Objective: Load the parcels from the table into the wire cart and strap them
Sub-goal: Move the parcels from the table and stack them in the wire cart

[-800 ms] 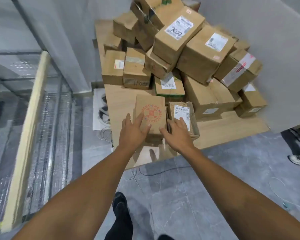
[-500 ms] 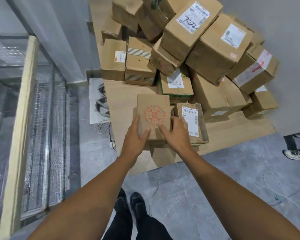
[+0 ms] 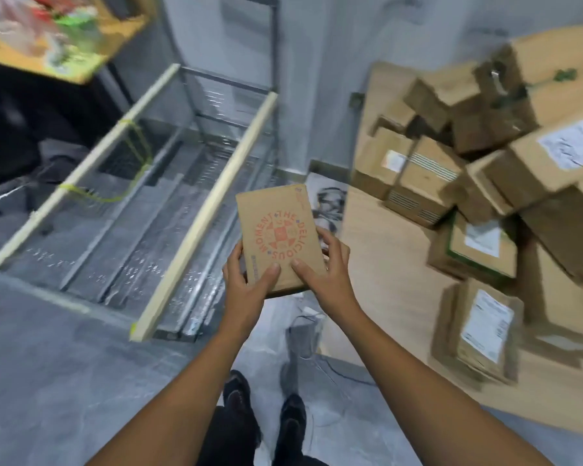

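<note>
A flat brown parcel (image 3: 276,227) with a round red print is held in the air between the table and the cart. My left hand (image 3: 246,280) grips its near left corner, thumb on top. My right hand (image 3: 327,267) grips its near right edge, thumb on top as well. The wire cart (image 3: 169,203) stands to the left, with two pale wooden rails along its top and yellow-green straps (image 3: 132,163) on its far rail. A heap of brown parcels (image 3: 485,169) lies on the low wooden table (image 3: 377,264) at the right.
A labelled parcel (image 3: 482,327) stands near the table's front edge. A wooden shelf (image 3: 64,55) with colourful items is at the top left. Cables (image 3: 313,334) trail on the grey floor by the table corner. My feet (image 3: 263,401) are below.
Both hands have lifted the printed parcel off the table and carried it left toward the cart. The view has swung left, so the cart now fills the left half.
</note>
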